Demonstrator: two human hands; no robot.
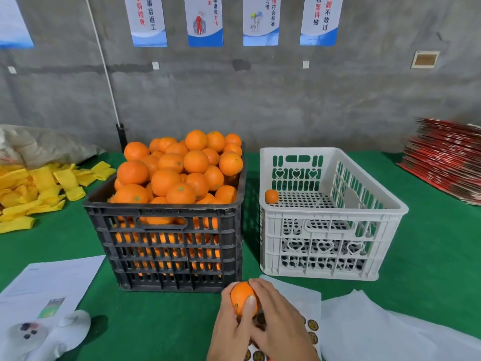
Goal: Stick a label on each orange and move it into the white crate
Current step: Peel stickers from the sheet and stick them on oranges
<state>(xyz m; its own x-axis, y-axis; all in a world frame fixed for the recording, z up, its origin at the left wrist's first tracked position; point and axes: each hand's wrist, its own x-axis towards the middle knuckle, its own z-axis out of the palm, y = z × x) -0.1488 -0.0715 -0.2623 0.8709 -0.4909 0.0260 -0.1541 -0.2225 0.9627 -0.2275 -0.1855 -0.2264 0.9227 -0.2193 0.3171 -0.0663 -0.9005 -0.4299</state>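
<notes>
Both hands meet on one orange (240,295) low in the view, just in front of the black crate (166,230). The left hand (231,332) curls its grip round the fruit from below, thumb laid up its near face. The right hand (279,319) wraps fingers over the orange's right side; whether it pinches a label cannot be told. A small dark mark shows on the fruit's lower left.

The black crate is heaped with oranges above its rim. Beside it, a narrow strip of green bench (156,324) between them, stands the white crate (328,217), open-topped, with a single orange (271,196) in its far left corner and the rest of its floor bare.

Under the hands lies a sheet of round stickers (312,325), mostly hidden by the right hand and cut off at the bottom edge. White paper (377,332) spreads to the right. Both wrists run out of view.
</notes>
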